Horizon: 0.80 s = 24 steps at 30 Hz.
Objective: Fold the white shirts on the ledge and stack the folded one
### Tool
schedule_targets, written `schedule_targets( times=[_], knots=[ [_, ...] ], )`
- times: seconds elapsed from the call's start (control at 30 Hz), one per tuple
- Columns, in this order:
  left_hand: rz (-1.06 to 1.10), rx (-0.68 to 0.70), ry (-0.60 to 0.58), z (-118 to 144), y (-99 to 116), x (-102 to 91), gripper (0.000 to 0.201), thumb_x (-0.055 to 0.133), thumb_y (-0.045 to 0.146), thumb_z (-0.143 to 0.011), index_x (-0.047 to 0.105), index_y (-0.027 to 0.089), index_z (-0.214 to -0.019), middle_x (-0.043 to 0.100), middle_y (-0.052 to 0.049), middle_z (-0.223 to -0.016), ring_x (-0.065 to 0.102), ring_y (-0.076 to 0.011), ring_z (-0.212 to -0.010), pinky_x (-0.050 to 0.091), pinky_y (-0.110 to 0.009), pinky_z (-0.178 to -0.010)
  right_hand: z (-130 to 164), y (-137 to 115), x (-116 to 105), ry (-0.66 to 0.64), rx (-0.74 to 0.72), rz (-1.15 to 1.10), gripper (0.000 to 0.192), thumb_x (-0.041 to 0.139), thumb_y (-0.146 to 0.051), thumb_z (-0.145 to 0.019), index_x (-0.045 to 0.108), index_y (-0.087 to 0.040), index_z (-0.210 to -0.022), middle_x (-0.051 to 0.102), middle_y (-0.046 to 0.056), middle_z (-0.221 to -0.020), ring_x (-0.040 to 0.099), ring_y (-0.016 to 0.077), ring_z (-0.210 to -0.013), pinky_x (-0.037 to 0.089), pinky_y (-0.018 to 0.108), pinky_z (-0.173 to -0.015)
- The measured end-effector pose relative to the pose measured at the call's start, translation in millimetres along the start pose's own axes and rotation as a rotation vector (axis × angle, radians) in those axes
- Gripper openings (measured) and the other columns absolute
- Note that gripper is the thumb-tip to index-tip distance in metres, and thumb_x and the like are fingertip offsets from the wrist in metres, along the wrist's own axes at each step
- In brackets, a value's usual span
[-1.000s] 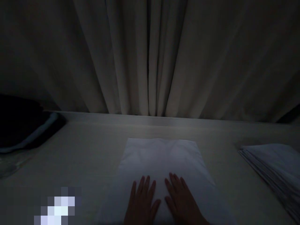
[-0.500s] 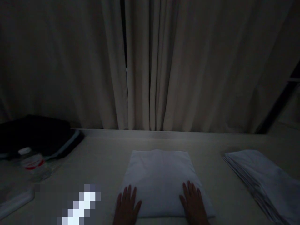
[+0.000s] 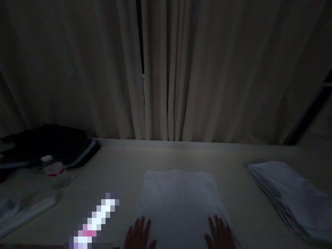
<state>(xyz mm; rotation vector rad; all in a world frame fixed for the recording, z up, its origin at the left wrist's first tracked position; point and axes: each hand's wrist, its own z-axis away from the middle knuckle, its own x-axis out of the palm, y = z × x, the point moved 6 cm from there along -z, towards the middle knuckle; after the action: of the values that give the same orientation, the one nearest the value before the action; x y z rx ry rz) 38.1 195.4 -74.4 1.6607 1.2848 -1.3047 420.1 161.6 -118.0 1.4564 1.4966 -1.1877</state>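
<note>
A folded white cloth lies flat in front of me; its near edge is out of the frame. My left hand rests palm down on its near left side, fingers spread. On the near right side, my right hand lies flat in the same way, fingers apart. Neither hand grips anything. To the right, separate from both hands, is a stack of folded white cloths set at a slant.
A clear plastic bottle with a red and white label stands at left, before a dark folded garment. A long pale object lies nearer. A bright pixelated patch covers something beside the cloth. Beige curtains hang behind.
Both hands have moved lower in the view, still flat on the cloth. The cloth's near edge has left the frame. The bottle and dark garment appear farther right as the view shifted.
</note>
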Motion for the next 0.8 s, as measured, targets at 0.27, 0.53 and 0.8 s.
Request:
schedule_targets(
  times=[0.27,0.53,0.8],
  knots=[
    [0.045,-0.023,0.100,-50.2,0.8,-27.3,0.057,0.040,0.049,-0.088,0.044,0.018,-0.136,0.044,-0.016,-0.142,0.039,-0.0315,-0.132,0.036,-0.048,-0.106,-60.6,-14.4,-48.8,-0.040,-0.101,-0.023,0.068,0.023,-0.053,-0.090,0.044,-0.007,-0.135,0.037,0.017,-0.145,0.026,0.0302,-0.138,0.027,0.049,-0.110],
    [0.135,-0.080,-0.047,-45.3,2.7,-23.4,0.065,0.038,0.052,-0.088,0.029,0.019,-0.143,0.032,-0.015,-0.149,0.028,-0.0310,-0.138,0.029,-0.050,-0.110,-62.2,19.6,-9.6,-0.081,-0.123,-0.030,0.074,0.019,-0.056,-0.086,0.046,-0.006,-0.132,0.038,0.021,-0.143,0.025,0.0341,-0.137,0.028,0.051,-0.109],
    [0.179,-0.129,-0.063,-101.7,-2.9,-14.6,0.062,0.034,0.052,-0.089,0.036,0.017,-0.140,0.033,-0.018,-0.148,0.025,-0.0336,-0.138,0.028,-0.051,-0.110,-101.3,5.7,-21.8,-0.118,-0.046,-0.027,0.073,0.018,-0.054,-0.090,0.038,-0.001,-0.137,0.028,0.023,-0.147,0.019,0.0317,-0.139,0.024,0.048,-0.112]
  ],
)
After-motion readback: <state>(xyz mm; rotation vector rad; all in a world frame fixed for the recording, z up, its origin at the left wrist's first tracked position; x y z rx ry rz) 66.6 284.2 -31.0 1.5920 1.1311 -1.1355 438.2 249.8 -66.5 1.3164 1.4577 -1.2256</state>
